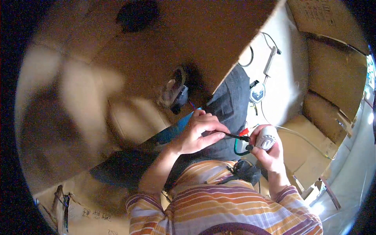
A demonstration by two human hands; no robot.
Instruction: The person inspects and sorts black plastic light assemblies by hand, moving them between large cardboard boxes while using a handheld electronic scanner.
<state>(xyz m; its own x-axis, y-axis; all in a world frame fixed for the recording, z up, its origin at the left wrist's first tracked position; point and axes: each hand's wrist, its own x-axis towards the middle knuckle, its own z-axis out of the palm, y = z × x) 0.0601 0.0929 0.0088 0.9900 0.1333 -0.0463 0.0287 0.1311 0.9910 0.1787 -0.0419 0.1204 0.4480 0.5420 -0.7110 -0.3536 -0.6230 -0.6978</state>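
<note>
My left hand [199, 131] pinches a thin black cable [233, 136] between thumb and fingertips. The cable runs right to a black connector [244, 138] close to my right fingers. In my closed right hand [274, 154] is a light grey, rounded plastic piece [267, 138] with a ridged oval on its face; its exact kind I cannot make out. Beside the connector shows a small red tab or plug [244, 132]. A dark green-black lead [235, 149] loops below it, back toward the right fingers.
A large cardboard box [188, 31] fills the upper left, with a dark part with coloured wires [178, 98] in it. On a white surface at right lie a light grey bar with a cord [270, 60] and a whitish fitting [257, 92]. More cardboard [333, 70] stands far right.
</note>
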